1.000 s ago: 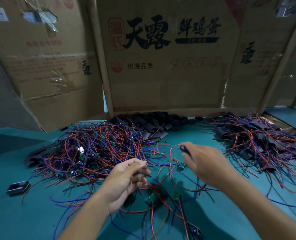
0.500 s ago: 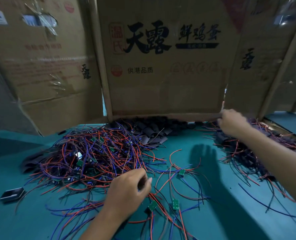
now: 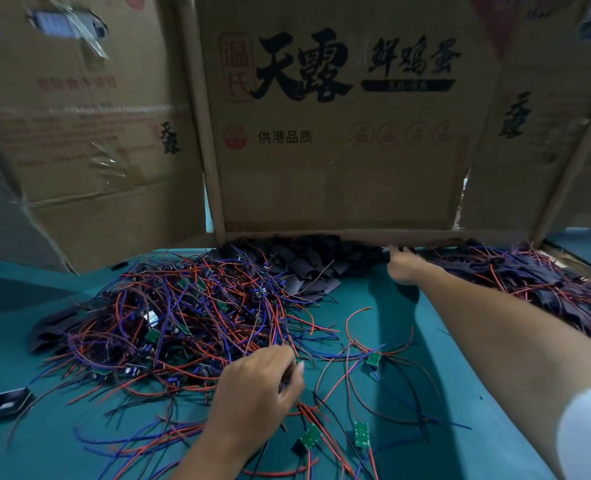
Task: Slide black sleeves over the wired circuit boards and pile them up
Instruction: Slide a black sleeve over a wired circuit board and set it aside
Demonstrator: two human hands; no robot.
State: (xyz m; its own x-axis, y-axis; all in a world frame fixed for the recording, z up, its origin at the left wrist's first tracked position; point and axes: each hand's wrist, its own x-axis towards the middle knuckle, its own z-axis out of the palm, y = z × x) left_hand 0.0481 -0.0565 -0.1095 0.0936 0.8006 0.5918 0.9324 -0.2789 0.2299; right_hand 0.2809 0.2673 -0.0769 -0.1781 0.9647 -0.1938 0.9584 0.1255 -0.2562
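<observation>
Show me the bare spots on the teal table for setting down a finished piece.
Bare teal table shows between the loose black sleeves, the right forearm and the stray green circuit boards; also at the near left corner beside the left hand. Crowded: the red-and-blue wire tangle and the sleeved pile.

Work surface: teal table covering [image 3: 408, 341], dimly lit.
Backdrop, 12 o'clock: upright printed cardboard box [image 3: 339, 188].
10 o'clock: taped cardboard box [image 3: 90, 168].
2 o'clock: further cardboard panels [image 3: 536, 161].

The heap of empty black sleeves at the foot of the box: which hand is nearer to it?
Right. The right hand reaches out to the heap of empty black sleeves at its right edge. The left hand is far nearer the camera, at the tangle of wired boards.
</observation>
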